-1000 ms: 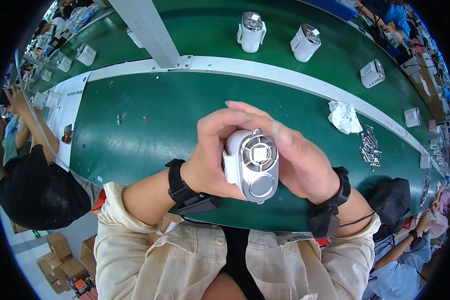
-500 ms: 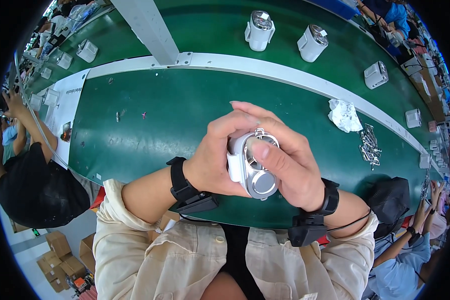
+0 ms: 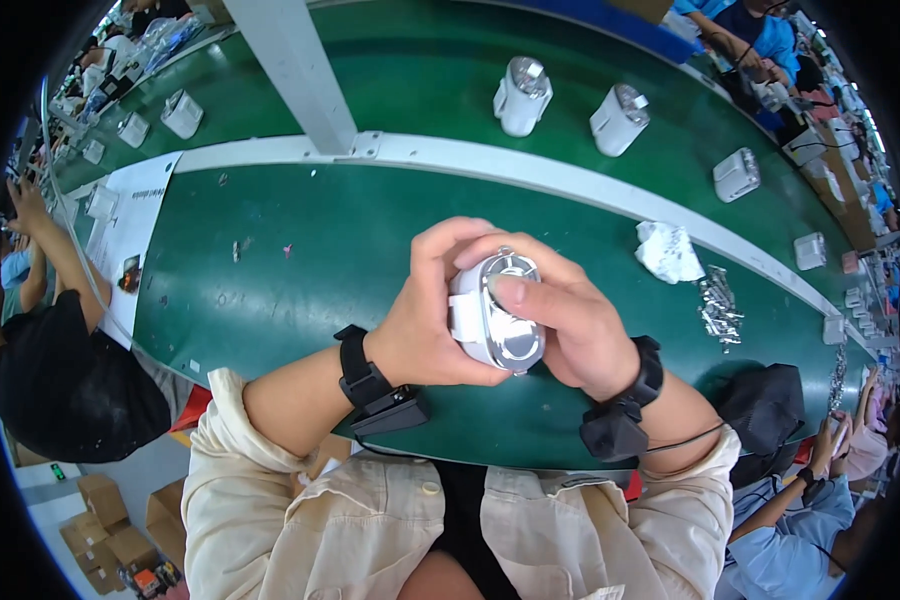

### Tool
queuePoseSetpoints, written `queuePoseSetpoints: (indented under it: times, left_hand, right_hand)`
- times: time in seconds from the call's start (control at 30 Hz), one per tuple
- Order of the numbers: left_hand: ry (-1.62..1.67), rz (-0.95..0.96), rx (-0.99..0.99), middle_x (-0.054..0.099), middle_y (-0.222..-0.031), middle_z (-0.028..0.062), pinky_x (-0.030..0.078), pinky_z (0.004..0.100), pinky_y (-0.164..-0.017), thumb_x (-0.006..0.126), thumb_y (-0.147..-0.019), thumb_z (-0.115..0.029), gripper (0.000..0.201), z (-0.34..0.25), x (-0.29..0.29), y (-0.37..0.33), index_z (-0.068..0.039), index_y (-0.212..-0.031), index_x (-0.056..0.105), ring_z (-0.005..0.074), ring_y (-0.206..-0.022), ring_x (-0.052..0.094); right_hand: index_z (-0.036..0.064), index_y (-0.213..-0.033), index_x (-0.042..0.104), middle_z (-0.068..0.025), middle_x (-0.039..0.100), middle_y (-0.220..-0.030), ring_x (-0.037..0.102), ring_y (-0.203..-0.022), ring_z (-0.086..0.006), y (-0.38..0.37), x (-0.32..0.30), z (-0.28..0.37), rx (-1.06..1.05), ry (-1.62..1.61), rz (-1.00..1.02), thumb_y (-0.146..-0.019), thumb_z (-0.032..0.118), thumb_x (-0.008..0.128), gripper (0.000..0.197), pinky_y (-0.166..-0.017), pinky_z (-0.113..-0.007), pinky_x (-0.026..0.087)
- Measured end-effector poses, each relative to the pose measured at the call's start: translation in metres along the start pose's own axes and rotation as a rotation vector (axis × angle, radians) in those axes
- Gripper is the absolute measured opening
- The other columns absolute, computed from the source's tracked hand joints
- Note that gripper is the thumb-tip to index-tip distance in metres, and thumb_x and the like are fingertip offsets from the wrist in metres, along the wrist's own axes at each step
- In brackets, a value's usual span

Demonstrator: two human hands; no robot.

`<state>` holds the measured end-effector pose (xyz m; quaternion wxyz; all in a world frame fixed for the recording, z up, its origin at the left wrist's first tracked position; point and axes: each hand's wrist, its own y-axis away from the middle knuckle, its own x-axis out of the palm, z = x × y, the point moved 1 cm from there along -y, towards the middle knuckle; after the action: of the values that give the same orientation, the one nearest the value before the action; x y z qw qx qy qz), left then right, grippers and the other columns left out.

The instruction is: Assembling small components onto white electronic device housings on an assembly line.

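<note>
Fingers of the left hand [image 3: 420,315] grip a white, silver-faced device [image 3: 492,328] above a green table [image 3: 290,300]; the right hand [image 3: 578,318] curls round its right side, thumb on the face. Pressing that face seems the step in hand, calling next for steady left support.

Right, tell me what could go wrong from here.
Slip: the white device is held between the left hand and right hand; if both grips loosened, it could drop onto the green bench.

Smudging: the right thumb lies over the shiny face and might leave marks.

Snagging: the thin black cable by the right wrist might catch as that arm moves.
</note>
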<state>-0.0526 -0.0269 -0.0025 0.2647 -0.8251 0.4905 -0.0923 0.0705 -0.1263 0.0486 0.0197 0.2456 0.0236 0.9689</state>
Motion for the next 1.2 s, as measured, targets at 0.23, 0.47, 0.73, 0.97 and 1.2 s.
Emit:
queuePoseSetpoints:
  times: [0.23,0.47,0.73,0.97,1.2]
  left_hand:
    - [-0.179,-0.225,-0.101,0.033,-0.135,0.0187,0.040,0.0426,-0.099,0.090,-0.057,-0.021,0.114,0.006,-0.010,-0.009,-0.004,-0.141,0.014,0.0302,-0.122,0.042]
    - [-0.463,-0.441,-0.104,0.027,-0.137,0.0201,0.030,0.0451,-0.107,0.085,-0.068,-0.021,0.101,0.003,-0.021,-0.019,0.001,-0.139,0.016,0.0329,-0.129,0.034]
    - [-0.423,-0.419,-0.074,0.028,-0.136,0.0206,0.029,0.0457,-0.107,0.077,-0.078,-0.018,0.086,0.006,-0.017,-0.011,0.002,-0.138,0.019,0.0352,-0.128,0.033]
    - [-0.401,-0.384,-0.062,0.028,-0.136,0.0215,0.029,0.0455,-0.108,0.074,-0.081,-0.019,0.079,0.000,-0.015,-0.009,0.003,-0.137,0.022,0.0354,-0.127,0.035]
    - [-0.055,-0.259,-0.162,0.032,-0.137,0.0195,0.030,0.0454,-0.108,0.076,-0.079,-0.022,0.089,-0.005,-0.018,-0.009,-0.001,-0.144,0.018,0.0316,-0.129,0.036]
  right_hand:
    - [0.0015,-0.119,0.056,-0.0069,0.060,-0.110,0.061,-0.098,-0.0162,-0.037,-0.005,0.018,0.049,-0.008,-0.042,-0.094,0.020,0.056,0.031,-0.084,-0.029,0.049]
    - [0.0024,-0.118,0.059,-0.0111,0.066,-0.107,0.064,-0.087,-0.0227,-0.183,-0.059,0.023,-0.539,0.863,-0.564,-0.097,0.031,0.050,0.036,-0.075,-0.033,0.052]
    - [0.0012,-0.116,0.059,-0.0186,0.063,-0.111,0.058,-0.108,-0.0346,-0.193,-0.090,0.040,-1.028,1.487,-0.664,-0.087,0.020,0.064,0.035,-0.095,-0.038,0.047]
    - [0.0045,-0.141,0.038,-0.0202,0.061,-0.117,0.056,-0.113,-0.0342,-0.093,-0.154,0.088,-0.284,2.037,-1.686,-0.071,0.027,0.080,0.085,-0.100,-0.042,0.044]
    - [-0.0025,-0.145,0.027,-0.0196,0.065,-0.112,0.064,-0.101,-0.0264,-0.022,-0.148,0.109,-0.293,0.998,-0.551,-0.071,0.012,0.081,0.093,-0.089,-0.038,0.050]
